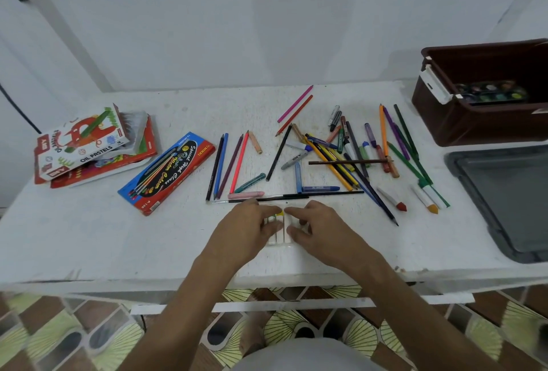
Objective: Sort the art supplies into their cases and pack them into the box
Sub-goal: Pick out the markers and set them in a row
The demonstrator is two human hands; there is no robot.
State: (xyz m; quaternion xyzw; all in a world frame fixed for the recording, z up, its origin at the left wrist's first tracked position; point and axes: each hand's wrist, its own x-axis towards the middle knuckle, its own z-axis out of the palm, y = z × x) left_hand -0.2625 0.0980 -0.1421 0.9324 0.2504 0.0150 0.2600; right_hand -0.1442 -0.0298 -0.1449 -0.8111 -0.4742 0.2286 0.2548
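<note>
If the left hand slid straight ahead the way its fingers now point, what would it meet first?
Probably the thin black paintbrush lying crosswise just beyond the left hand, then the pink crayon behind it. Depth is hard to judge from this view.

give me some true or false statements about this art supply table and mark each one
1. The brown box stands at the table's far right. True.
2. The oil pastels box lies inside the brown box. False: it lies on the stack at the table's left.
3. Both the left hand and the right hand rest on a small row of white sticks near the front edge. True.
4. The brown box is empty. False: a paint palette lies in it.
5. The blue and red pencil case stands upright. False: it lies flat.
</note>
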